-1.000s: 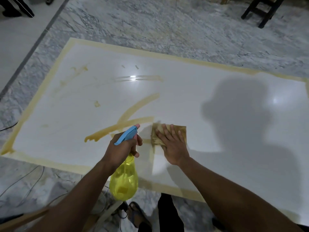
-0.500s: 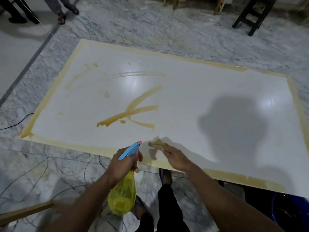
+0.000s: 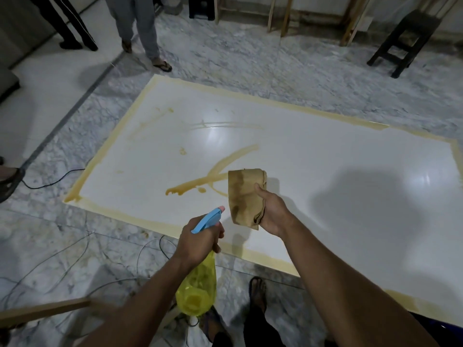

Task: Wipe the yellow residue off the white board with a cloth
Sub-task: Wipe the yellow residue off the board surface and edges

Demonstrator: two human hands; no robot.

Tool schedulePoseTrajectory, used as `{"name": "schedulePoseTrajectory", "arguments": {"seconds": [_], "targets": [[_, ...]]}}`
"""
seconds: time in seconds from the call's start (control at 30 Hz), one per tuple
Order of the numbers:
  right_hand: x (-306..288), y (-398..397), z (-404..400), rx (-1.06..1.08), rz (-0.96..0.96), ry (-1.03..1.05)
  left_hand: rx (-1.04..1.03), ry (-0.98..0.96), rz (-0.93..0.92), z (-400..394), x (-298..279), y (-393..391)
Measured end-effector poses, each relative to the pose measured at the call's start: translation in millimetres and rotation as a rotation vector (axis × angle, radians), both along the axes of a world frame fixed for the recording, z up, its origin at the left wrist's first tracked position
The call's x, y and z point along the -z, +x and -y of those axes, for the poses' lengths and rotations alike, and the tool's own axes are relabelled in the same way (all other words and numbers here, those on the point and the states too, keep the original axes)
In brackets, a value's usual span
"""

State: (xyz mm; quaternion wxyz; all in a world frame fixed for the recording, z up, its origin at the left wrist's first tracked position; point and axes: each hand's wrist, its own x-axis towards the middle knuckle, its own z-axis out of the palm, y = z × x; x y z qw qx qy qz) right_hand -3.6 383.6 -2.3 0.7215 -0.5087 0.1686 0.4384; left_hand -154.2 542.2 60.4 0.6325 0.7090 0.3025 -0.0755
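The white board [image 3: 313, 176] lies flat on the marble floor [image 3: 225, 58], a yellowish band running round its edges. Streaks of yellow residue [image 3: 200, 182] cross the left half, nearer the near edge than the far one; fainter smears sit toward the far left corner. The cloth [image 3: 244, 196], folded and stained tan, is lifted clear of the board, above the right ends of the streaks. The right hand [image 3: 271, 212] grips it, thumb across its face and fingers curled behind. The left hand [image 3: 200, 240] is wrapped round the neck of a yellow spray bottle [image 3: 198, 291] with a blue trigger head, held over the near edge of the board. Cables [image 3: 75, 259] trail over the floor at the left. Two people's legs [image 3: 140, 26] stand beyond the far left corner, and a dark stool [image 3: 403, 41] stands far right.
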Motion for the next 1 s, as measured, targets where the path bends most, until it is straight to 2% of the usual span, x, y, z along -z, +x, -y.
{"name": "schedulePoseTrajectory", "arguments": {"seconds": [0.37, 0.53, 0.7, 0.9, 1.0], "targets": [[3, 89, -18, -0.078, 0.009, 0.020, -0.141, 0.009, -0.019, -5, 5, 83], [11, 151, -27, -0.177, 0.099, -0.119, -0.145, 0.007, 0.035, -5, 6, 139], [10, 248, -45, -0.331, 0.426, -0.362, -0.159, 0.046, 0.079, -20, 12, 195], [32, 382, -71, -0.539, 1.036, -0.885, -0.230, 0.023, 0.112, -45, 13, 236], [56, 414, -83, -0.660, 1.130, -0.982, -0.237, 0.016, 0.124, -53, 18, 240]]}}
